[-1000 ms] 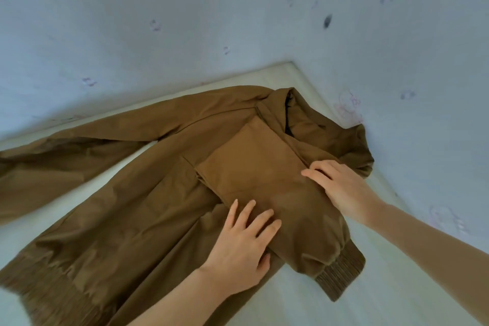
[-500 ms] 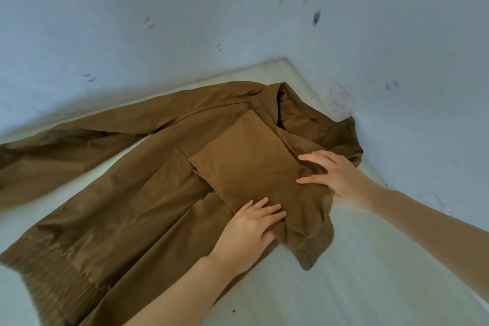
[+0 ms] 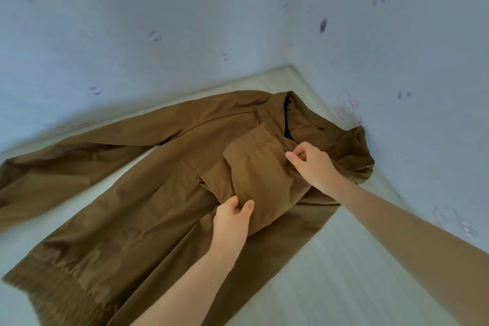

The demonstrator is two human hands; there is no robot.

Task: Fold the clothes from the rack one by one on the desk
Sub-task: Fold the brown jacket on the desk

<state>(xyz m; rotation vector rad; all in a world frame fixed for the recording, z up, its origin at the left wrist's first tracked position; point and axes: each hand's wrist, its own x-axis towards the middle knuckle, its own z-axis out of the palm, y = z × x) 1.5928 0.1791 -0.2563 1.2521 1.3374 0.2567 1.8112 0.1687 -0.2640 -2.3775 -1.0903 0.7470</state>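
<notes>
The brown jacket lies spread out on the pale table, pushed up into the corner where two light blue walls meet. A second ago both hands lay flat on the right sleeve, which was folded down across the jacket's chest with its ribbed cuff hanging near the table edge. Now that has changed. The sleeve is folded back up on itself, and its cuff sits high, close to the collar. The left hand is no longer flat; its fingers and thumb pinch the lower fold of the sleeve. The right hand has lifted its flat palm too, and its fingertips pinch the cloth by the top of the sleeve, near the collar. So this sleeve is now tucked into a short, neat bundle on top of the jacket. The other sleeve is stretched out long to the left and is not folded yet. The bottom hem lies flat near the front edge. I think this jacket is only partly folded: the left sleeve probably comes next, and then the body has to be folded over. The rack and any other clothes are not in view.
</notes>
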